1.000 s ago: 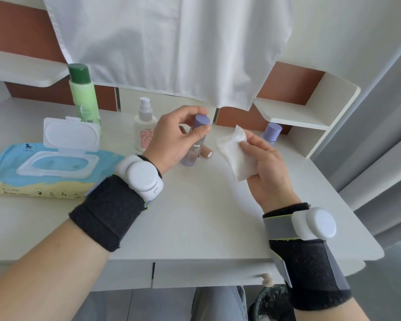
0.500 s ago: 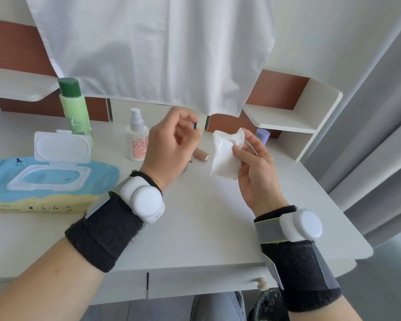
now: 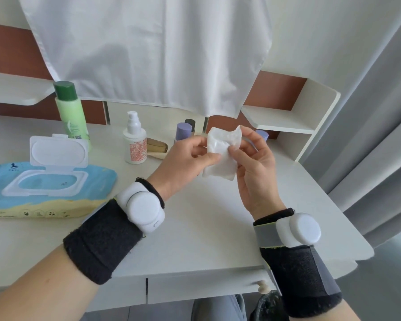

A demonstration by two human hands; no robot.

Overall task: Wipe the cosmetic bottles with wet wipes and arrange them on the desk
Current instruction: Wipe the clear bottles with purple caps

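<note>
Item one: wet wipe [image 3: 222, 154], white, crumpled, held in the air above the middle of the desk [image 3: 206, 228], nearer its back edge than its front. I log the left hand [image 3: 185, 156] pinching the wipe's left side between thumb and curled fingers, and the right hand [image 3: 252, 165] pinching its right side, thumb in front and fingers behind. Neither hand holds a bottle. Item two: bottles, all standing along the desk's back edge. I count a green bottle [image 3: 71, 112] with a dark green cap toward the back-left, a white pump bottle [image 3: 134, 142] near the middle, a purple-capped bottle [image 3: 183, 132] just behind the left hand with a dark-capped bottle [image 3: 190, 123] close behind it, and a second purple cap [image 3: 262, 135] showing past the right hand's fingers. Item three: a beige tube [image 3: 156, 147] lying flat between the pump bottle and the left hand. Item four: wipes pack [image 3: 44, 188], blue and yellow, at the left edge, its white lid flipped up. A white cloth [image 3: 148, 54] hangs above the back edge.
</note>
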